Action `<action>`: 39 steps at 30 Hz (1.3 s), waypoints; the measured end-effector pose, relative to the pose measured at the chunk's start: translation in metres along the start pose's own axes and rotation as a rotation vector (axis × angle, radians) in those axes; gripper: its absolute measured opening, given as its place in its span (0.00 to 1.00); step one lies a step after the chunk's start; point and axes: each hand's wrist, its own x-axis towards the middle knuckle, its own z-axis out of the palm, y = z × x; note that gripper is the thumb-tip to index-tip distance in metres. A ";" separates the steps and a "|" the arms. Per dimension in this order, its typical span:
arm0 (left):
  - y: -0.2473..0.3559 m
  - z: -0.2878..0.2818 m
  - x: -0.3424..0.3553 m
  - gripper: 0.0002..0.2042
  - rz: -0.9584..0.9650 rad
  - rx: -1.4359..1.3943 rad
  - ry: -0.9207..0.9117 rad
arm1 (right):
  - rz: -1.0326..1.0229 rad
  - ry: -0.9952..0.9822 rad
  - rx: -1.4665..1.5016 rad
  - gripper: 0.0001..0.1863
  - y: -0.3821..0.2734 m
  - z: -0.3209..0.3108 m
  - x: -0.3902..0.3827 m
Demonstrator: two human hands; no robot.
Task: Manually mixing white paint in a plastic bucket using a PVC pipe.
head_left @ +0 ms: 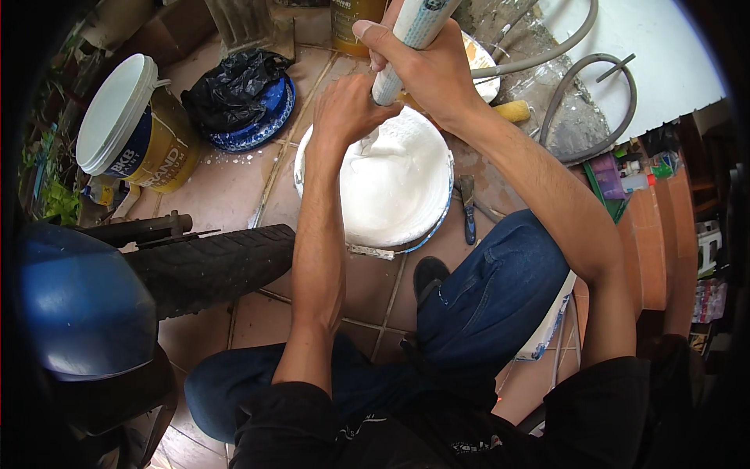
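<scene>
Both my hands are closed around a thick, light-coloured pole (418, 23) with white smears and faint print, held at a slant above a bucket (451, 184). My right hand (437, 66) grips it higher up. Lower down, my left hand (344, 109) wraps its bottom part, close over the far side of the bucket rim. Thick white paint (394, 191) fills the bucket, with a ridged, stirred surface below my left hand. My left wrist hides part of the left rim, and the pole's lower end is hard to make out.
A yellow bucket (168, 144) stands far left beside a blue lid (269, 117) holding a black plastic bag (234, 90). A scraper (468, 211) lies right of the paint. A tyre (211, 270) juts in from the left. A grey hose (547, 117) loops at far right.
</scene>
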 end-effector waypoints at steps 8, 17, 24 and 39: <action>-0.004 -0.021 -0.003 0.21 -0.027 -0.005 -0.431 | 0.194 -0.150 0.220 0.13 -0.004 -0.003 0.000; 0.010 0.018 -0.004 0.21 0.024 -0.273 -0.300 | 0.186 0.014 -0.098 0.16 0.004 -0.011 0.006; 0.013 0.026 -0.003 0.23 -0.053 0.075 0.108 | 0.084 0.091 -0.156 0.18 -0.003 -0.001 -0.001; 0.004 0.000 -0.011 0.21 0.034 -0.096 -0.340 | 0.254 -0.018 0.003 0.16 0.008 -0.002 0.001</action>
